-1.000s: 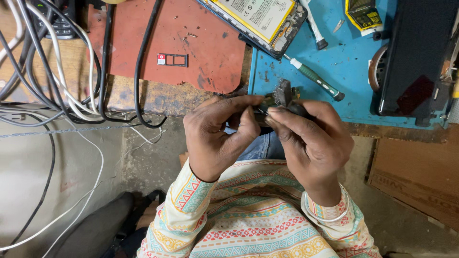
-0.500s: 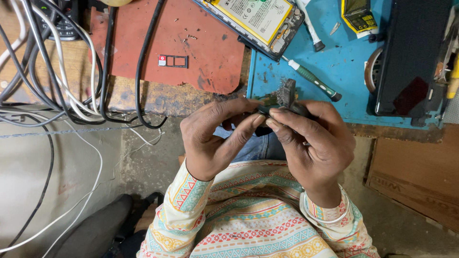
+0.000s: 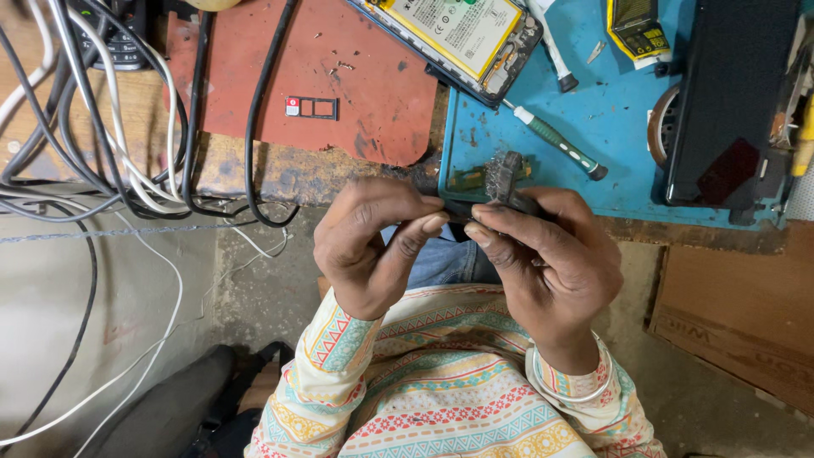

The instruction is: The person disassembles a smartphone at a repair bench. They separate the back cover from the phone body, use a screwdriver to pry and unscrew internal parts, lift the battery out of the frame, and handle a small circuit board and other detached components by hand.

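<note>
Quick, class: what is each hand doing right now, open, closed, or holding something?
Left hand: closed, fingertips pinching one end of the small dark part.
Right hand: closed, gripping the same small dark part from the other side.

Left hand (image 3: 373,246) thumb now stretched toward right hand (image 3: 547,263), fingers (image 3: 424,225) pinching dark part (image 3: 507,182) nearer blue mat (image 3: 610,127) edge; grip tightened.

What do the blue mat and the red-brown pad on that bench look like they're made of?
Blue mat: probably rubber or silicone, matte and smudged, lying flat with a rounded corner. Red-brown pad: likely worn rubber or leather, dull and scratched, though that is uncertain.
</note>
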Available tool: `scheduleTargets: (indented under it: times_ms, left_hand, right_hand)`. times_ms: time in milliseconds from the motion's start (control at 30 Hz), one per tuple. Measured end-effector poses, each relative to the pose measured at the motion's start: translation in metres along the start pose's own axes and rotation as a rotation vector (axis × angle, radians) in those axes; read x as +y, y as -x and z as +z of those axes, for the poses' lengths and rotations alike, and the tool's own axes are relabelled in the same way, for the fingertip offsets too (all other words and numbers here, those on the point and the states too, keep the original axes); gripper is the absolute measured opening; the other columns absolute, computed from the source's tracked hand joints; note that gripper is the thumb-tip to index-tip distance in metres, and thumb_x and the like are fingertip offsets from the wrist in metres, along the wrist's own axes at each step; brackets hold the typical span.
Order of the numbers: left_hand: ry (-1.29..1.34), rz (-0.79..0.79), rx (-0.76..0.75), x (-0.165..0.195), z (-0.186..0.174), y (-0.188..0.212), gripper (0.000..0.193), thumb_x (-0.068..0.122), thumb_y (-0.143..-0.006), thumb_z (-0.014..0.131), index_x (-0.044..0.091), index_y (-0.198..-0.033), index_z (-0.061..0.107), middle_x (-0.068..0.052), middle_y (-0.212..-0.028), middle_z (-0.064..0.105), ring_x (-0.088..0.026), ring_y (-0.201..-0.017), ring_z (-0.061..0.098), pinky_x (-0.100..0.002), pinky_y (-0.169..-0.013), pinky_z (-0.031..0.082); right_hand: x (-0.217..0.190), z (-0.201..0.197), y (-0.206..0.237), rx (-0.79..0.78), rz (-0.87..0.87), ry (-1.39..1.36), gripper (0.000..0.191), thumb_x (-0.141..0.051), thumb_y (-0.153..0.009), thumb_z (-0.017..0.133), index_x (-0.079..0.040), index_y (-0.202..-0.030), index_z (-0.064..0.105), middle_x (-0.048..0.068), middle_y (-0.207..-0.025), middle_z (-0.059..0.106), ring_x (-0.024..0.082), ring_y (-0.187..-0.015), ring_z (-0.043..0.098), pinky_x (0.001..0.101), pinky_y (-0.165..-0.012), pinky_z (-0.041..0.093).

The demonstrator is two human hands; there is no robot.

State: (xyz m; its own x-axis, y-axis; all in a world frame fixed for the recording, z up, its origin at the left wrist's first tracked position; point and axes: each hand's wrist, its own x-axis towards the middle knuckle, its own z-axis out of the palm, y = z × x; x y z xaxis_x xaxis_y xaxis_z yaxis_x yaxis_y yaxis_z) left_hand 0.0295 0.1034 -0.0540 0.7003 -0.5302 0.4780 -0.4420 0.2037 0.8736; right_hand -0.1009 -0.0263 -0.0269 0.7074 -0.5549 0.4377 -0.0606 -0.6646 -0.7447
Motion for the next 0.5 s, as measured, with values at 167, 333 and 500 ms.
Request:
scheduleTargets:
  times_ms: [167, 333, 500]
  left_hand:
    - [0.485, -0.295, 0.184, 0.001, 0.003, 0.005, 0.013, 0.014, -0.097, 0.066, 0.003, -0.096, 0.061, -0.003, -0.098, 0.062, -0.013, -0.079, 0.07, -0.028, -0.072, 0.06]
    - [0.267, -0.014, -0.006, -0.011, -0.006, -0.001, 0.027, 0.024, -0.098, 0.073, 0.007, -0.084, 0.057, -0.005, -0.087, 0.063, -0.019, -0.078, 0.071, -0.029, -0.067, 0.057]
    - [-0.042, 0.101, -0.096, -0.009, -0.003, 0.0, 0.034, 0.024, -0.091, 0.085, 0.003, -0.105, 0.064, -0.009, -0.101, 0.066, -0.016, -0.081, 0.066, -0.027, -0.071, 0.055]
  right_hand:
    - [-0.001, -0.001, 0.003, 0.051, 0.026, -0.015, 0.023, -0.005, -0.095, 0.09, -0.004, -0.114, 0.077, 0.008, -0.106, 0.07, 0.012, -0.085, 0.067, 0.0207, -0.072, 0.052]
    - [0.005, -0.009, 0.001, 0.134, 0.068, -0.023, 0.025, -0.005, -0.095, 0.089, -0.004, -0.116, 0.077, 0.009, -0.105, 0.07, 0.01, -0.082, 0.064, 0.0192, -0.069, 0.049]
    - [0.005, -0.013, 0.007, 0.124, 0.025, -0.028, 0.024, -0.006, -0.095, 0.088, -0.006, -0.116, 0.076, 0.008, -0.107, 0.069, 0.009, -0.086, 0.065, 0.019, -0.073, 0.051]
